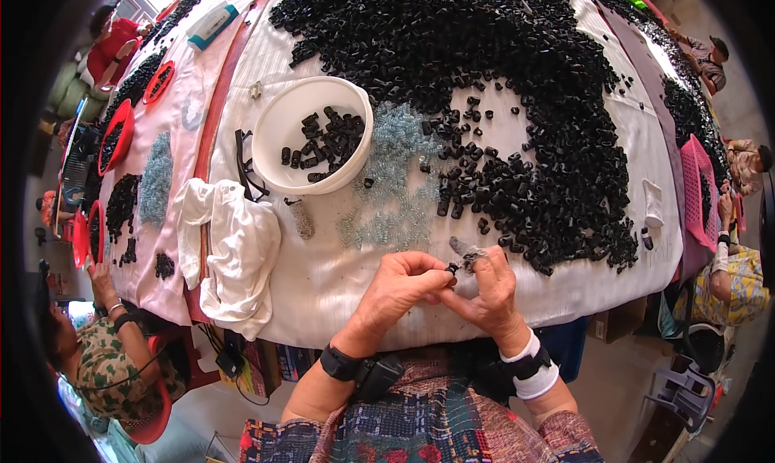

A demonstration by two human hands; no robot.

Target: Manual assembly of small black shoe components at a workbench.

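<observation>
Leaning over the near edge of the cloth-covered table (315, 311), the worker has, at its near left corner, a crumpled white cloth (230, 257) that hangs over the edge; just past it, toward the left edge, stands a white bowl (270, 140) partly filled with black parts. Right of the bowl, pale blue coil-like pieces (395, 172) spread in a patch that runs from the far side toward the near edge, straight beyond the left hand (397, 287). That hand comes in from the lower left, wrist bent inward, thumb and forefinger pinched narrow on a small black piece (452, 268), which sits between the two hands, just inside the near edge; its long axis is too small to read. The right hand (491, 293) angles in from the lower right, fingers curled close beside the piece, with something greyish (467, 250) at its fingertips; I cannot tell whether it grips that or wears it. Farther right, the big heap of loose black parts (541, 196) lies beyond the right hand, nearer to it than to the left, reaching toward the right edge, where a small white packet (652, 203) lies.
</observation>
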